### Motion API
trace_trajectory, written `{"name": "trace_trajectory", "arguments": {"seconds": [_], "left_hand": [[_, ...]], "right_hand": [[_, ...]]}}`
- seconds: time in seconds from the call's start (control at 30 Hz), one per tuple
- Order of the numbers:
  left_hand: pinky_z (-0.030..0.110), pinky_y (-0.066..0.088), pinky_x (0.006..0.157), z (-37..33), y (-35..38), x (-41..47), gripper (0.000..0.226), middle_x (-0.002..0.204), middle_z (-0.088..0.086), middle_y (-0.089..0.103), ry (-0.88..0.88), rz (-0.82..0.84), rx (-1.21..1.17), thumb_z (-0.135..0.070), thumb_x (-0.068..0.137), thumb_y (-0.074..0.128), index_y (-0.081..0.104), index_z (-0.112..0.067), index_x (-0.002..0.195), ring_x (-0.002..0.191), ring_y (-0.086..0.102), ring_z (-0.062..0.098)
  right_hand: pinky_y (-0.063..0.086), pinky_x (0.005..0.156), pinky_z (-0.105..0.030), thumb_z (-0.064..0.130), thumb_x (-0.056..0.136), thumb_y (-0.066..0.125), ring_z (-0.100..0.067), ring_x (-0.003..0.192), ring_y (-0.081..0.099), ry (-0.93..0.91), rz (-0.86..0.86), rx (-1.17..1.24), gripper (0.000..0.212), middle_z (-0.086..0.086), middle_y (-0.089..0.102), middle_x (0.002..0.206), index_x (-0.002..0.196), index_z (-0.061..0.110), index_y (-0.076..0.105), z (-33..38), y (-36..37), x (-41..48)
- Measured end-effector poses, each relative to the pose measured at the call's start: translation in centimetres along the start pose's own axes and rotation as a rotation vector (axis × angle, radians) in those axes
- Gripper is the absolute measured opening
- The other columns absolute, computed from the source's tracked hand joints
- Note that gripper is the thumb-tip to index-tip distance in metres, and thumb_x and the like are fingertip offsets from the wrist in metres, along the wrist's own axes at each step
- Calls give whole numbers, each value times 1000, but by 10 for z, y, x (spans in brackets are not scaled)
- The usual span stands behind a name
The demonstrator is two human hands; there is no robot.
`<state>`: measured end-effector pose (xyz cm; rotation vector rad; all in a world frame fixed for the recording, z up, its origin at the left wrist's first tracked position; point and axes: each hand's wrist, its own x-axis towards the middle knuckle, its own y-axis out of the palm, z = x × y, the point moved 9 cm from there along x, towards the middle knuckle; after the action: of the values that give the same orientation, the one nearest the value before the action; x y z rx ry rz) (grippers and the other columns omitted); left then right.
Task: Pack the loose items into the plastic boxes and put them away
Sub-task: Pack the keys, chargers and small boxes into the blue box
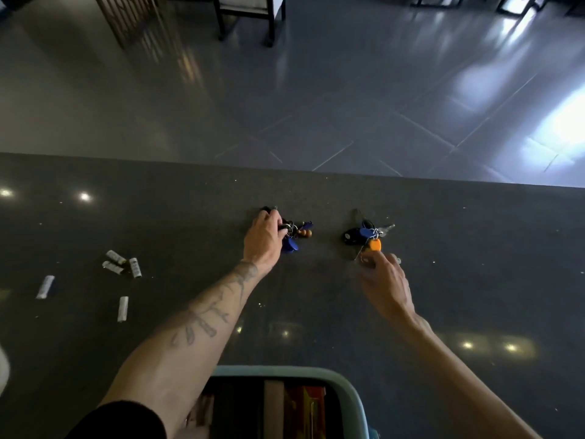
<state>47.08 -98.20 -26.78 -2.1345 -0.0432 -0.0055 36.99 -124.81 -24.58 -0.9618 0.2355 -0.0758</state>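
Note:
Two key bunches lie on the dark countertop [474, 280]. The left key bunch [296, 236] has blue tags and brown wooden beads; my left hand [264, 240] lies over its left side with fingers closed on its ring. The right key bunch [367, 236] has a black fob, a blue tag, an orange tag and silver keys. My right hand [384, 280] is just below it, fingertips pinching at the orange tag. A light teal plastic box [351, 391] stands at the near edge with items inside.
Several small silver-wrapped cylinders, like batteries [122, 267], lie scattered on the counter's left side. The counter's far edge drops to a glossy tiled floor [348, 90]. Dark chair legs [247, 20] stand far back on that floor.

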Motion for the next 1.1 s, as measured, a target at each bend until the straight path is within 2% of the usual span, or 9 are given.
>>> {"name": "trace_trajectory", "arguments": {"seconds": [0.17, 0.23, 0.33, 0.37, 0.43, 0.53, 0.7, 0.87, 1.1], "left_hand": [[41, 46, 78, 2, -6, -10, 13, 98, 3, 49, -7, 1, -45, -21, 96, 65, 55, -15, 91, 93, 54, 25], [43, 46, 83, 0, -15, -16, 12, 98, 6, 51, 20, -10, -83, -16, 97, 63, 54, -12, 91, 92, 53, 26], [27, 46, 77, 1, -37, -29, 12, 95, 7, 54, 12, -33, -197, -13, 100, 57, 50, -13, 90, 82, 55, 10], [23, 45, 72, 1, -44, -33, 13, 93, 7, 56, 5, -35, -227, -13, 101, 55, 47, -14, 90, 78, 57, 7], [32, 47, 70, 4, -55, -42, 13, 87, 4, 62, -16, -33, -273, -15, 103, 52, 47, -13, 91, 76, 59, 14], [36, 53, 66, 8, -72, -56, 14, 80, -5, 65, -38, -36, -393, -18, 104, 51, 47, -15, 91, 71, 66, 10], [34, 54, 56, 1, -112, -90, 17, 76, -8, 66, 18, -99, -445, -22, 104, 51, 44, -24, 89, 66, 64, 2], [11, 46, 61, -27, -160, -139, 13, 85, -17, 65, 162, -159, -501, -19, 104, 53, 47, -20, 93, 73, 64, 1], [20, 57, 67, -61, -201, -233, 7, 83, -8, 65, 296, -71, -618, -18, 104, 54, 51, -13, 101, 78, 69, 3]], "right_hand": [[46, 76, -38, 20, 90, 61, -31, 108, 51, 35, -22, -23, 43, -8, 47, 125, 132, 24, 55, -1, -3, 39], [49, 85, -45, 19, 88, 64, -34, 117, 47, 49, 5, -63, 50, -11, 42, 133, 136, 23, 52, 0, -1, 54], [40, 102, -57, 26, 88, 69, -41, 131, 37, 71, 74, -169, 59, -14, 30, 147, 142, 24, 44, 0, 6, 68], [38, 103, -57, 27, 89, 68, -42, 131, 36, 76, 74, -187, 58, -14, 30, 148, 142, 24, 45, -1, 8, 69], [41, 99, -57, 24, 92, 64, -41, 123, 41, 74, 28, -196, 44, -14, 39, 140, 134, 23, 50, 0, 11, 65], [43, 92, -61, 13, 96, 55, -36, 114, 43, 79, -33, -141, 23, -10, 46, 126, 117, 23, 60, 1, 13, 51], [29, 77, -36, 5, 92, 59, -33, 100, 58, 56, -105, 47, 19, -11, 60, 108, 101, 16, 71, 12, 4, 18], [47, 92, -47, 10, 88, 65, -29, 97, 61, 1, -217, 167, 18, -8, 65, 103, 100, 20, 73, 41, -35, -29], [35, 65, -10, 17, 87, 70, -7, 80, 56, -139, -369, 220, 14, 3, 65, 96, 97, 26, 74, 93, -102, -140]]}}
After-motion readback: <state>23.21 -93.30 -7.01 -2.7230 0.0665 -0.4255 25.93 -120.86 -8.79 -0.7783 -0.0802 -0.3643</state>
